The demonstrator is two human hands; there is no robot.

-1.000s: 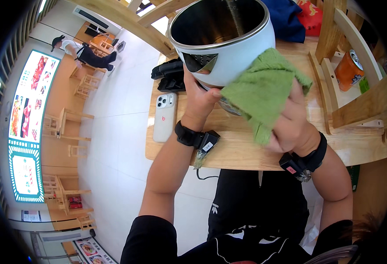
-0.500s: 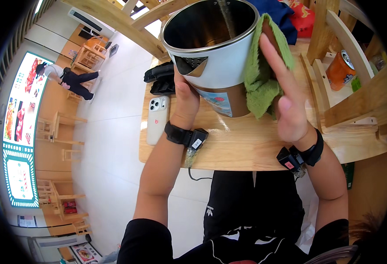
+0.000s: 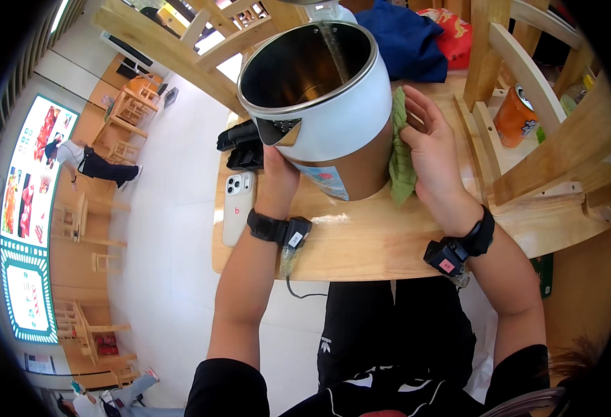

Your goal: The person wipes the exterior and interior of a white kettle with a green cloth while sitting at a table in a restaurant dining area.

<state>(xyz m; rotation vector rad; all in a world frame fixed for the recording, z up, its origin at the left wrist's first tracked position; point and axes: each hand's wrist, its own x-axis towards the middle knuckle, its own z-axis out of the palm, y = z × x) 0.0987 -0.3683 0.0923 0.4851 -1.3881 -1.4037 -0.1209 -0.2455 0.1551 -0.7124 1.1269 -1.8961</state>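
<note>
An electric kettle (image 3: 340,139) without a visible lid, white above and brown below, is tilted over the wooden table with its open mouth showing. My left hand (image 3: 278,177) grips its left side below the spout, most of the fingers hidden behind the body. A green cloth (image 3: 403,156) is pinched in my right hand (image 3: 432,142) and lies against the kettle's right side. Light glints on the metal inside. Each of my wrists wears a black strap with a small box.
Left of the kettle lie a phone (image 3: 239,208) and black objects (image 3: 241,146) on the table (image 3: 361,250). Dark blue fabric (image 3: 406,42) and red fabric (image 3: 451,38) sit behind. An orange can (image 3: 514,118) stands by a wooden chair frame (image 3: 549,160). A person (image 3: 86,160) walks at far left.
My right fingers have gone from stretched upright to curled round the cloth, which has slid lower on the kettle. The kettle sits slightly further left and tilts differently. A second person appears at lower left.
</note>
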